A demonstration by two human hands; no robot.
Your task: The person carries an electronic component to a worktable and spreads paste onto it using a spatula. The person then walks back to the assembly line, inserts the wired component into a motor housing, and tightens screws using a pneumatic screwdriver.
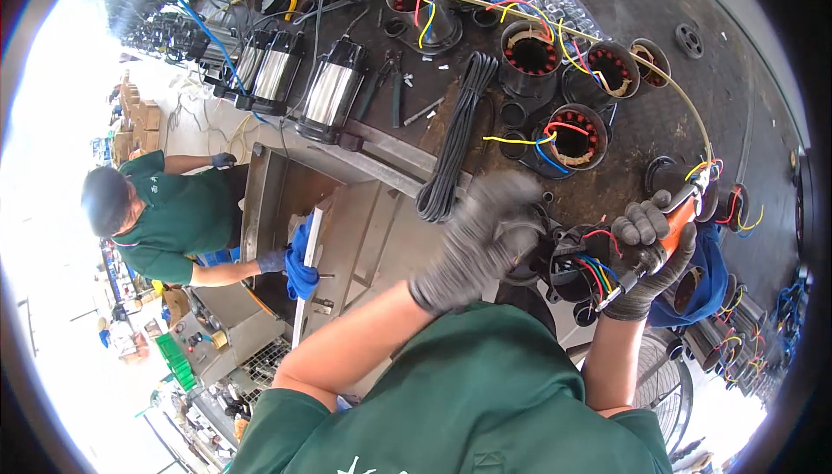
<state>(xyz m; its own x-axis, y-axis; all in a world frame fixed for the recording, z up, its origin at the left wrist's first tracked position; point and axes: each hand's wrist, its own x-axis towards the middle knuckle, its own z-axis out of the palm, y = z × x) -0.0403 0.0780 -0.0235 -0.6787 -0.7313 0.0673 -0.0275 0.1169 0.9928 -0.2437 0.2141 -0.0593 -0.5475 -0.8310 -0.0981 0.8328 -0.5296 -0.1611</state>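
My right hand point(648, 253), in a dark grey glove, is wrapped round an orange air screwdriver point(679, 230). Its thin yellowish hose point(693, 110) runs off from the top, and its tip points down beside an upright motor housing point(563, 286). Red, green, yellow and blue wires stick out of that housing's open end. My left hand point(477, 253), gloved too, is smeared by motion just left of the housing; whether it holds anything cannot be made out.
Several open motor housings point(530, 71) with coloured wires stand on the dark bench point(641, 15). A bundled black cable point(459, 136), pliers point(396, 97) and silver pumps point(329, 93) lie leftward. Blue cloth point(706, 275) is at right. Another person point(173, 205) handles blue cloth at left.
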